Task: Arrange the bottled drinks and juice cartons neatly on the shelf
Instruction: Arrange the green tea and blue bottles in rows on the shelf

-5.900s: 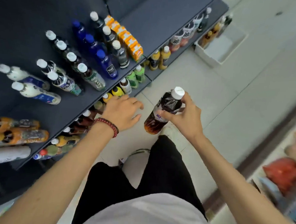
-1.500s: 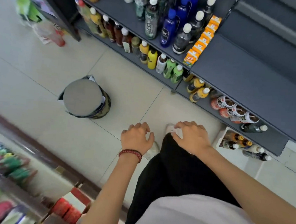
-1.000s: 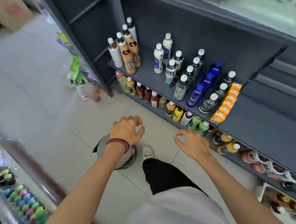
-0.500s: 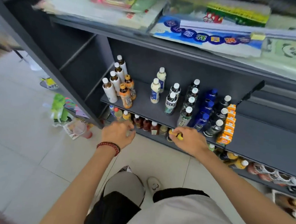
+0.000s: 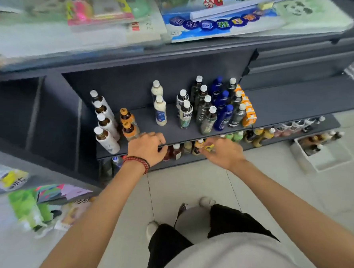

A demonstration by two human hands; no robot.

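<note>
At the front lip of the middle shelf (image 5: 172,131), near the centre of the frame, both hands hover. The left hand (image 5: 148,147) has its fingers loosely curved over the lip and grasps nothing I can see. The right hand (image 5: 224,152) points its fingertips leftward at a yellow bottle (image 5: 209,147) on the lower shelf (image 5: 191,161). They meet or nearly meet its top, but through the blur I cannot tell whether they pinch it.

That bottle stands upright, long axis vertical, tucked under the lip, so it lies just beyond and below the right fingertips. The right hand is plainly the nearer one. The left sits over the red bottles (image 5: 176,151), further left in the same row. By my reckoning, any lift must come forward from under the lip before it goes up.

On the middle shelf, counting from the left of the frame:
- four white-sleeved bottles (image 5: 107,142)
- two orange-capped bottles (image 5: 128,131)
- two milky bottles (image 5: 160,114)
- two white-labelled bottles (image 5: 186,115)
- four dark bottles (image 5: 208,123)
- three blue bottles (image 5: 223,118)
- three grey bottles (image 5: 237,119)
- a file of orange cartons (image 5: 249,115) at the right end, too blurred to count

All stand upright in files running front to back. The lower row is half hidden by the lip and the hands, so I cannot count it.
</note>
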